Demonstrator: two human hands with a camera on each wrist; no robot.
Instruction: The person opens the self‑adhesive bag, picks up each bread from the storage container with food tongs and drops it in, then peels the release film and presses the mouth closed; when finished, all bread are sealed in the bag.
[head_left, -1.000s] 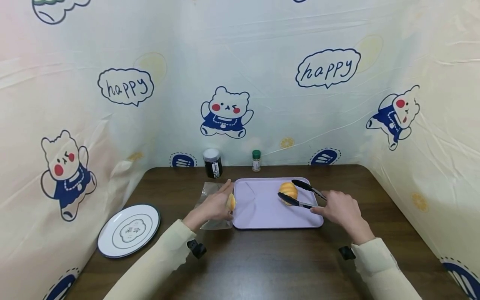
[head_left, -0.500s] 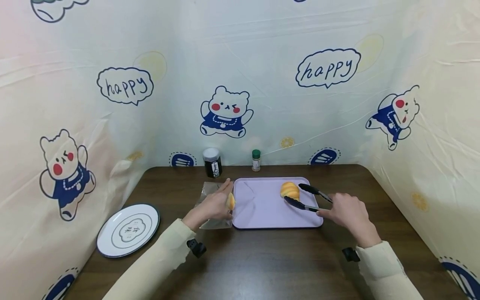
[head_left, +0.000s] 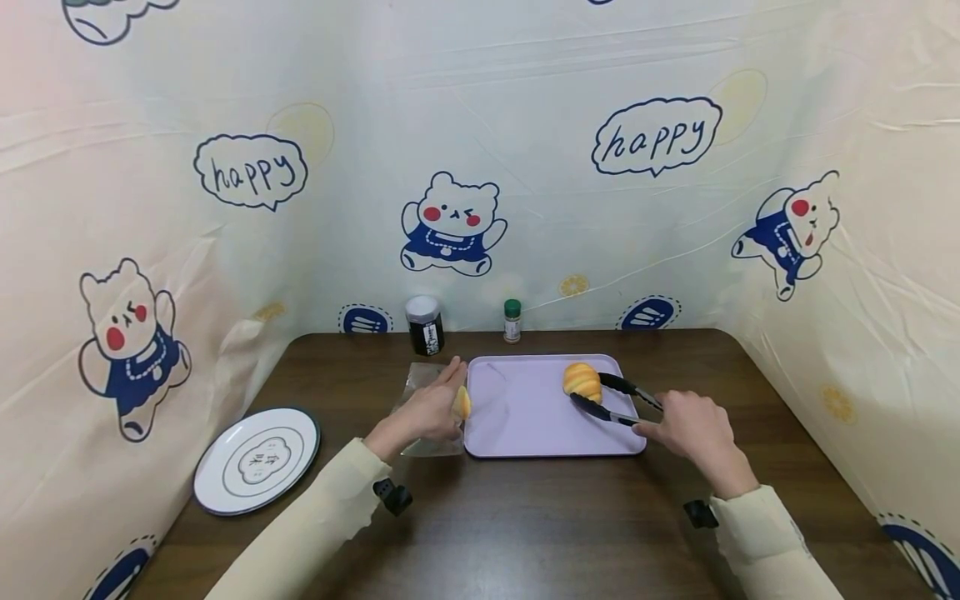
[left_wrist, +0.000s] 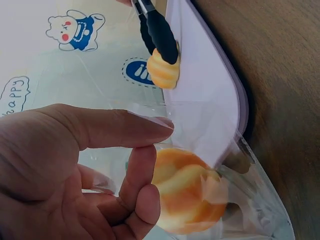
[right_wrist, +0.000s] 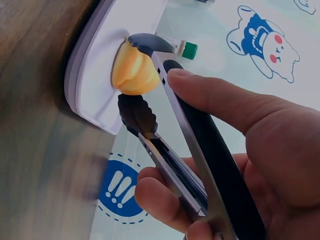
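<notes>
My left hand point(head_left: 423, 414) pinches a clear plastic bag point(head_left: 432, 449) between thumb and fingers at the tray's left edge. Inside the bag is a golden bread roll point(left_wrist: 187, 192), partly hidden by the fingers. My right hand point(head_left: 697, 425) grips metal tongs with black tips point(head_left: 591, 407), thumb along one arm. The tongs stand spread over the right part of the lilac tray point(head_left: 517, 421). Their tips are right beside a second striped bread roll point(head_left: 581, 379) lying on the tray; in the right wrist view one tip point(right_wrist: 150, 44) overlaps this roll.
Behind the tray stand a dark jar with a pale lid point(head_left: 425, 326) and a small green-capped bottle point(head_left: 512, 322). A white plate with a dark rim point(head_left: 221, 479) lies at the table's left edge. Printed cloth point(head_left: 540, 225) encloses the back and sides.
The tongs, reaching over the roll a second ago, have drawn back to the right with my right hand. The roll on the tray has shifted slightly right. My left hand stays put.
</notes>
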